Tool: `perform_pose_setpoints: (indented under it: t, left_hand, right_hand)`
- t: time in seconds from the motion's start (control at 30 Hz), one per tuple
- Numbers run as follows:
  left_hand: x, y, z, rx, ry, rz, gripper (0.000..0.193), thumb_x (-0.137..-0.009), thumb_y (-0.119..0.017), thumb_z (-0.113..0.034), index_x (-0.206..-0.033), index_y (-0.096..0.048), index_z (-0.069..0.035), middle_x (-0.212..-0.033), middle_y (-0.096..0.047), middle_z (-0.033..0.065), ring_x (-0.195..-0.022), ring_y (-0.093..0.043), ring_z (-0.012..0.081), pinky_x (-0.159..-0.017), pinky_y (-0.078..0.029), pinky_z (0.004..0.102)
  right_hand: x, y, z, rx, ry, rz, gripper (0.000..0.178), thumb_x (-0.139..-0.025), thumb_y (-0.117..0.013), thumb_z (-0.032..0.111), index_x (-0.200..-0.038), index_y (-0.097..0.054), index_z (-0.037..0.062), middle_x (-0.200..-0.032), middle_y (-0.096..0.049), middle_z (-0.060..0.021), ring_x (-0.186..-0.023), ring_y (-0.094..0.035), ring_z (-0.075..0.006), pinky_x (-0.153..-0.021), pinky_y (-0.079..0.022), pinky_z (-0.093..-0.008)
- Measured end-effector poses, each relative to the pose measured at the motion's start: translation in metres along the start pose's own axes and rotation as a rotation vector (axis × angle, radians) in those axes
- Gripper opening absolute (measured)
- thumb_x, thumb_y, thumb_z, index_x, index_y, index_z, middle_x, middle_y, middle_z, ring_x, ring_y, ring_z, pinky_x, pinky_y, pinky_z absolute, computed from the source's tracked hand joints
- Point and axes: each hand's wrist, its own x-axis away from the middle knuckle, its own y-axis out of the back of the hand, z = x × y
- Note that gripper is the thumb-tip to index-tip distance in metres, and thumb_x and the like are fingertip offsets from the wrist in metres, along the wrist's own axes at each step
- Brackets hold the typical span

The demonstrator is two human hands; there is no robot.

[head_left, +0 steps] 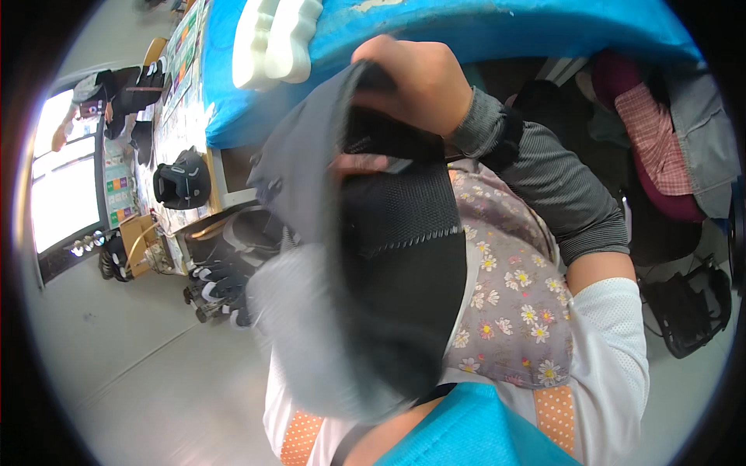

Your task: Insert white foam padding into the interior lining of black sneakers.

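Observation:
A dark helmet-shaped shell (299, 147) is held up close, its hollow side toward me. Its black lining (404, 291) shows a mesh panel with a pale zigzag seam. My right hand (423, 85) is closed over its upper rim, with a grey ribbed sleeve at the wrist. Inside the hollow, part of a finger (361, 161) shows beside a small greyish piece; I cannot tell which hand it belongs to. My left hand is not clearly visible; the shell hides that side. A light grey shape (291, 326) there is smeared by motion, either sleeve or shell.
Two white foam pieces (294, 39) lie on the blue-covered table (466, 27) ahead. A black helmet (183, 180) sits on a table at left, with another person (89, 89) beyond. Clothes (657, 140) hang over a chair at right. Dark items (221, 287) crowd a low rack.

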Motion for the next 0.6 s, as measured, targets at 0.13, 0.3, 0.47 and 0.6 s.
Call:
perform_pose_setpoints:
  t: [0.13,0.3,0.47,0.6]
  left_hand:
    - [-0.012,0.0,0.014,-0.002,-0.167,-0.114,0.027,-0.086,-0.066,-0.01,-0.109,-0.06,0.002,-0.107,-0.063,0.0061,-0.096,-0.058,0.0132,-0.08,-0.048,0.0298]
    - [-0.04,-0.063,-0.007,-0.228,-0.359,-0.378,0.018,-0.081,-0.064,-0.001,-0.099,-0.063,0.003,-0.092,-0.068,0.0044,-0.081,-0.061,0.0128,-0.075,-0.05,0.0293]
    - [-0.02,-0.094,-0.017,0.047,-0.157,-0.239,0.029,-0.08,-0.063,-0.001,-0.108,-0.061,0.003,-0.096,-0.067,0.0066,-0.089,-0.06,0.0142,-0.081,-0.049,0.0289]
    - [-0.006,-0.101,-0.026,-0.326,-0.222,-0.341,0.019,-0.077,-0.065,-0.015,-0.089,-0.065,0.001,-0.081,-0.065,0.0209,-0.075,-0.064,0.0329,-0.07,-0.051,0.0363]
  right_hand:
    - [0.019,-0.011,-0.035,-0.356,-0.276,0.165,0.04,-0.079,-0.073,0.021,-0.107,-0.048,0.0095,-0.086,-0.062,-0.0129,-0.074,-0.065,-0.0272,-0.065,-0.054,-0.0327]
    - [0.03,0.0,-0.06,-0.944,-0.218,0.081,0.034,-0.082,-0.07,0.012,-0.106,-0.047,0.0064,-0.091,-0.061,-0.0168,-0.08,-0.065,-0.0274,-0.07,-0.056,-0.0335]
    - [0.024,0.027,-0.072,-1.192,-0.042,0.193,0.029,-0.083,-0.066,0.002,-0.105,-0.047,0.0031,-0.092,-0.057,-0.0234,-0.081,-0.064,-0.0351,-0.07,-0.058,-0.0403]
    - [0.02,0.035,-0.055,-1.347,-0.318,0.322,0.029,-0.086,-0.065,0.011,-0.11,-0.049,0.0073,-0.094,-0.053,-0.023,-0.073,-0.058,-0.0331,-0.067,-0.053,-0.0394]
